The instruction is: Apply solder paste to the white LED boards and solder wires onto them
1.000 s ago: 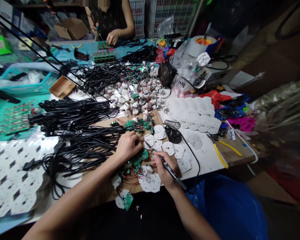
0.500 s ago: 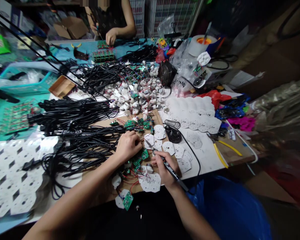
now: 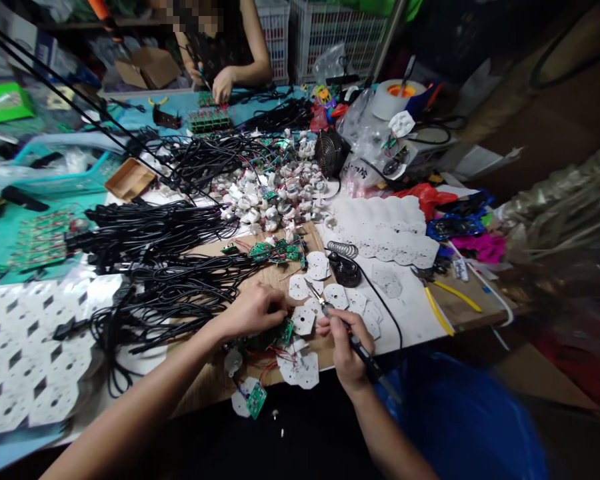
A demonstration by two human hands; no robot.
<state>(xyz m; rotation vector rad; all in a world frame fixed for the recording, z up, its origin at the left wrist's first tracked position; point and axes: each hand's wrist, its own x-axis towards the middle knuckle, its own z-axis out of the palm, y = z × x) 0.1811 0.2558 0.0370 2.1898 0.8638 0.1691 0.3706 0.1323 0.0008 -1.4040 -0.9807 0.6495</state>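
In my right hand (image 3: 347,340) is a soldering iron (image 3: 363,353), held like a pen, its tip pointing up and left over the loose white plates. My left hand (image 3: 260,308) has its fingers curled together, with the thumb and fingertips at the edge of a white eight-sided plate (image 3: 303,321); the exact grip is partly hidden. Just below that hand lie small green circuit boards (image 3: 286,329) with red wires. A wired white plate (image 3: 300,370) sits at the table's front edge, and a green board (image 3: 256,400) hangs beside another plate there.
A soldering iron stand (image 3: 344,269) with a coil is right of centre. Black cables (image 3: 180,280) lie in bundles at left, behind them a heap of white parts (image 3: 265,200). Yellow-handled pliers (image 3: 443,307) rest at right. Across the table a person (image 3: 225,83) handles circuit boards.
My left hand has come nearer to me, and a white plate now lies closer beside its fingertips. My right hand has shifted right and slightly down with the soldering iron.
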